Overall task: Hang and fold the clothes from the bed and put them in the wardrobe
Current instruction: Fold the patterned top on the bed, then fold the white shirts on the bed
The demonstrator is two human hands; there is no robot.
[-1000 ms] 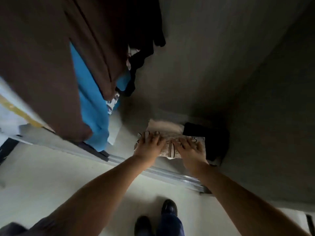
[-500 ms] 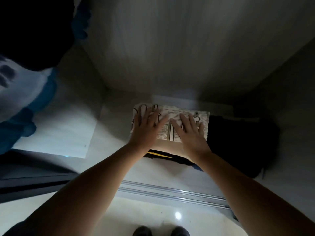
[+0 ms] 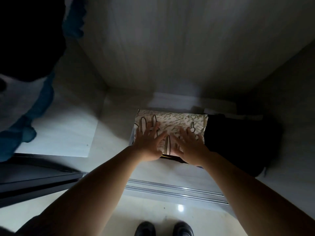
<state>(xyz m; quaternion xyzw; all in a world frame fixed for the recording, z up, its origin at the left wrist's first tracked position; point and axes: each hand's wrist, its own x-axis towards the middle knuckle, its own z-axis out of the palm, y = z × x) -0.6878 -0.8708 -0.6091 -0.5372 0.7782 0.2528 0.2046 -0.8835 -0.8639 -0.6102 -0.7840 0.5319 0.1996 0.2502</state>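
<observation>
A folded cream garment with a cactus print (image 3: 172, 122) lies on the wardrobe floor (image 3: 112, 133), on top of a darker folded piece whose edge shows at its near side. My left hand (image 3: 148, 142) presses flat on its left half, fingers spread. On the right half my right hand (image 3: 189, 144) lies flat too, fingers straight. A pile of black folded clothes (image 3: 238, 142) sits against the garment's right side.
Hanging clothes, black (image 3: 29, 36) and blue (image 3: 40, 103), fill the upper left. The wardrobe back wall (image 3: 170, 48) rises behind the pile. A metal sliding-door track (image 3: 170, 189) runs along the front edge, with a dark door frame (image 3: 37, 178) at left. My shoes (image 3: 163, 229) stand on the tiled floor.
My view has dropped and moved closer into the wardrobe. Both hands have stayed flat on the cactus-print garment, which now lies settled on the stack.
</observation>
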